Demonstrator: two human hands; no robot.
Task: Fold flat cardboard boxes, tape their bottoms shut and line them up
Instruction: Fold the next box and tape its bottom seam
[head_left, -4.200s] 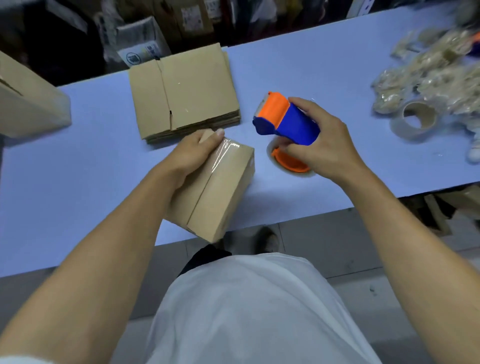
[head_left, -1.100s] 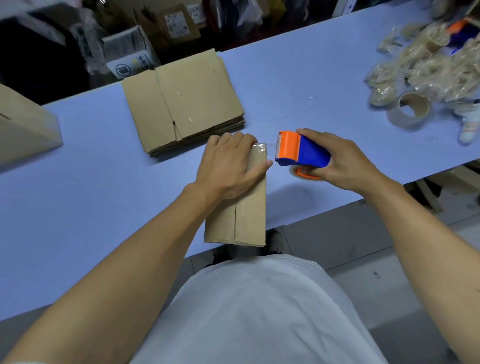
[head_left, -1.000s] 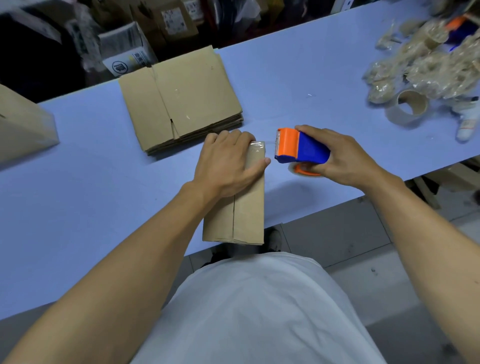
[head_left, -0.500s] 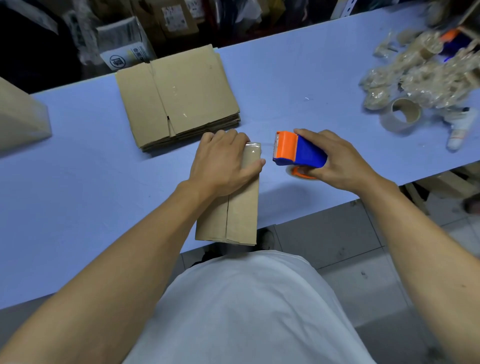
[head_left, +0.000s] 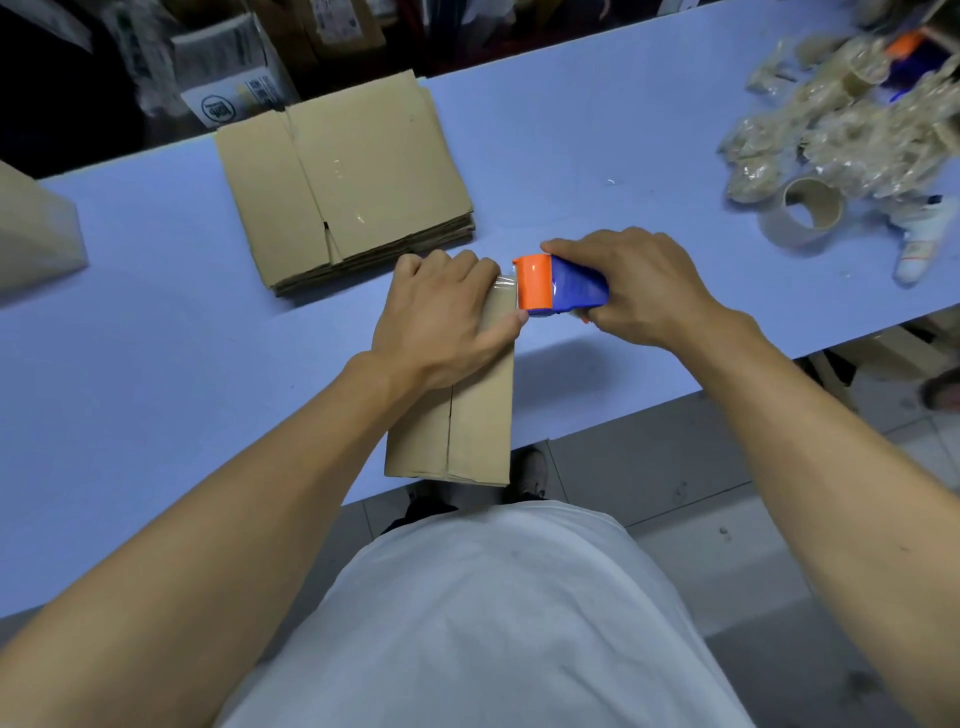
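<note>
1. A small brown cardboard box (head_left: 457, 415) lies at the near edge of the pale blue tabletop (head_left: 156, 364).
2. The left hand (head_left: 441, 317) presses flat on the box's far end, steadying it.
3. Touching the box's far right corner, an orange-and-blue tape dispenser (head_left: 558, 285) is clamped in the right hand's (head_left: 639, 291) grip, seemingly to tape that end.
4. Beyond the box waits a stack of flat brown cardboard blanks (head_left: 343, 176).

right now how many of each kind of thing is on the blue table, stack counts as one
folded box: 1
stack of flat boxes: 1
box at the left edge: 1
tape dispenser: 1, in the right hand
empty tape core: 1
heap of crumpled tape: 1
total: 6
</note>
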